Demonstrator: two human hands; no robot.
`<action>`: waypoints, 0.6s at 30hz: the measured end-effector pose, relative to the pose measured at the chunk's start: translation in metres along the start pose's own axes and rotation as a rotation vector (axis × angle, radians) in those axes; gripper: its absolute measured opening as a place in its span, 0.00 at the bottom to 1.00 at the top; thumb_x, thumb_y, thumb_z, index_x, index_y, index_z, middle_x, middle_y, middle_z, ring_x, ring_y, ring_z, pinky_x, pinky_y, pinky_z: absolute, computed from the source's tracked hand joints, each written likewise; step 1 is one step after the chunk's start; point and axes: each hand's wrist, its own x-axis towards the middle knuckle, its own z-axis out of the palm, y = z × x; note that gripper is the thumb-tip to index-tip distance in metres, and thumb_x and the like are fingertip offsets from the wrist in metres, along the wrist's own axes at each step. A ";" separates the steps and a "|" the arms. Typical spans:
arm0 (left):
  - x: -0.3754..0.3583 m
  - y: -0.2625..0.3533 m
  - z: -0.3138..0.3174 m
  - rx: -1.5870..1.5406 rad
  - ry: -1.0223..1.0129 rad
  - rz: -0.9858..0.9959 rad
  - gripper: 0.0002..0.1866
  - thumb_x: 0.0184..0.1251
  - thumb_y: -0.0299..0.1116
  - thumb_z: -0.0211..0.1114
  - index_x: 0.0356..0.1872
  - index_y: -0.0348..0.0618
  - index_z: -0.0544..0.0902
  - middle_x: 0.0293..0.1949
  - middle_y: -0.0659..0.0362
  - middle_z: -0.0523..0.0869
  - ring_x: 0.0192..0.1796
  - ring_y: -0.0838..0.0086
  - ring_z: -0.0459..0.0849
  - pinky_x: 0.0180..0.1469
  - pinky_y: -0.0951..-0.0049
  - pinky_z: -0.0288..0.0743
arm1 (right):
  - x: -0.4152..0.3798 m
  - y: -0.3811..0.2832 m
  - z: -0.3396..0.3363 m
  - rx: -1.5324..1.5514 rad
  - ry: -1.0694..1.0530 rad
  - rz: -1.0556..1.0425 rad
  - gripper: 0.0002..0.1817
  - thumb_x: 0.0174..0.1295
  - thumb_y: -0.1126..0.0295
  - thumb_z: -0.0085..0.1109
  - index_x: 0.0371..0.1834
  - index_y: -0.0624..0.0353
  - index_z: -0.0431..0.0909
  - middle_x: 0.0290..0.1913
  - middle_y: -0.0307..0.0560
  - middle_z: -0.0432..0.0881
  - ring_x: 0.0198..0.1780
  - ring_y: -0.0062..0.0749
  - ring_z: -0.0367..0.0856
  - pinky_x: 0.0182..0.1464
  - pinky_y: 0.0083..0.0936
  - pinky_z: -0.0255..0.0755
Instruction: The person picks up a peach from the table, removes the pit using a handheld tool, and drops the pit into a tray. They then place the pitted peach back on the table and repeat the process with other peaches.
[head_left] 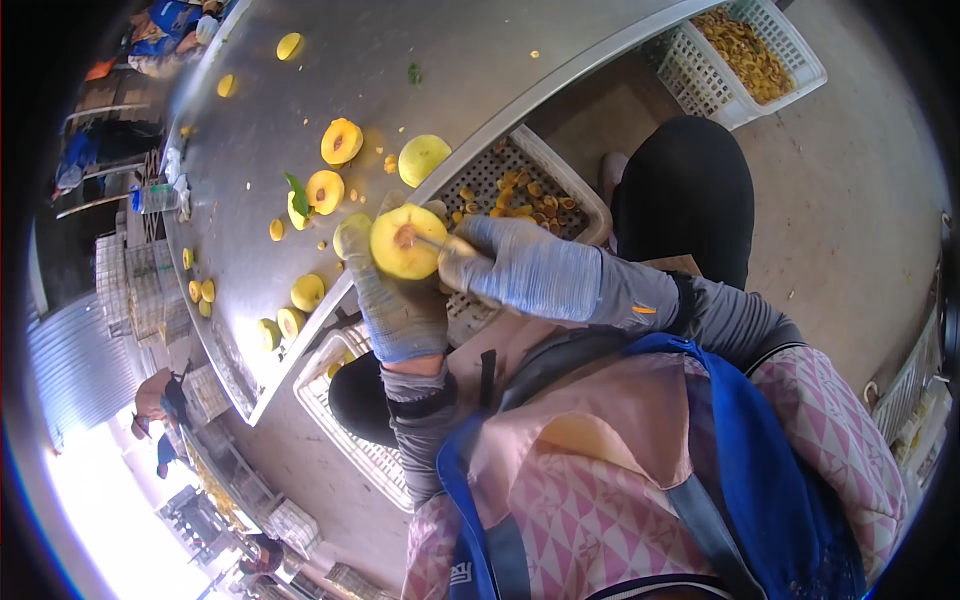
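A cut yellow fruit half point(408, 243), flesh side up with a brown centre, is held by my left hand point(395, 310), gloved, above the metal table's edge. My right hand point(535, 270), also gloved, grips a thin metal tool point(432, 243) whose tip reaches the fruit's centre. Just behind the held half, a whole yellow-green fruit point(424, 160) rests at the table edge. Two halves with brown centres point(341, 143) lie further left, one with a green leaf point(297, 194) beside it.
The metal table point(470, 60) carries scattered fruit pieces. Below its edge stands a crate point(570, 180) with brown pits and scraps. Another white crate point(690, 75) holds orange pieces at the top right. A white basket point(340, 430) stands beside my leg. People are visible in the far left background.
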 end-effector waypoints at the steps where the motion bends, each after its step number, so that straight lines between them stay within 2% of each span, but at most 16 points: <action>1: 0.000 -0.002 0.000 -0.038 0.023 0.070 0.32 0.73 0.60 0.47 0.59 0.39 0.71 0.53 0.50 0.80 0.52 0.64 0.80 0.53 0.66 0.76 | -0.005 -0.005 -0.001 -0.140 -0.024 -0.084 0.21 0.68 0.55 0.56 0.50 0.64 0.73 0.31 0.51 0.81 0.34 0.40 0.83 0.36 0.30 0.77; 2: -0.001 -0.004 -0.001 -0.076 0.048 0.140 0.31 0.76 0.57 0.44 0.61 0.36 0.71 0.56 0.50 0.78 0.55 0.65 0.78 0.59 0.65 0.74 | -0.009 -0.010 -0.001 -0.280 -0.050 -0.167 0.25 0.66 0.52 0.57 0.53 0.65 0.73 0.33 0.59 0.83 0.37 0.52 0.84 0.39 0.36 0.78; 3: -0.001 -0.005 0.000 -0.075 0.049 0.138 0.31 0.76 0.57 0.44 0.61 0.36 0.71 0.56 0.50 0.78 0.55 0.65 0.78 0.59 0.65 0.74 | -0.011 -0.009 0.000 -0.278 -0.050 -0.165 0.25 0.66 0.52 0.57 0.53 0.65 0.73 0.33 0.59 0.83 0.37 0.52 0.84 0.39 0.36 0.78; 5: 0.000 -0.007 0.003 -0.019 0.152 0.288 0.31 0.77 0.55 0.42 0.60 0.34 0.71 0.55 0.49 0.79 0.56 0.64 0.78 0.61 0.63 0.73 | -0.014 -0.008 0.000 -0.411 0.036 -0.186 0.25 0.66 0.52 0.56 0.54 0.64 0.70 0.33 0.61 0.82 0.37 0.57 0.83 0.38 0.42 0.77; 9: -0.002 -0.011 0.005 -0.046 0.121 0.356 0.26 0.76 0.51 0.47 0.56 0.35 0.73 0.48 0.48 0.82 0.52 0.60 0.81 0.59 0.61 0.74 | -0.013 -0.008 0.002 -0.496 0.088 -0.160 0.24 0.67 0.52 0.55 0.53 0.63 0.70 0.33 0.62 0.82 0.35 0.59 0.82 0.37 0.45 0.76; 11: -0.004 -0.013 0.004 0.120 -0.033 0.422 0.26 0.78 0.49 0.44 0.55 0.34 0.73 0.48 0.45 0.82 0.51 0.60 0.81 0.59 0.62 0.74 | -0.013 -0.010 0.001 -0.476 0.047 -0.097 0.23 0.68 0.52 0.54 0.52 0.63 0.70 0.33 0.63 0.82 0.36 0.60 0.82 0.37 0.45 0.76; 14: -0.005 -0.017 0.009 0.283 -0.001 0.521 0.27 0.78 0.50 0.42 0.56 0.33 0.73 0.48 0.43 0.82 0.50 0.60 0.82 0.59 0.62 0.75 | -0.013 -0.008 0.002 -0.444 0.071 -0.118 0.24 0.69 0.53 0.53 0.52 0.65 0.69 0.33 0.64 0.81 0.36 0.60 0.82 0.37 0.45 0.76; 18: -0.006 -0.019 0.010 0.221 0.001 0.480 0.27 0.78 0.49 0.40 0.57 0.32 0.72 0.47 0.43 0.82 0.50 0.60 0.82 0.58 0.61 0.75 | -0.012 -0.006 0.002 -0.433 0.067 -0.118 0.24 0.70 0.52 0.52 0.52 0.66 0.69 0.33 0.65 0.81 0.36 0.60 0.82 0.38 0.45 0.76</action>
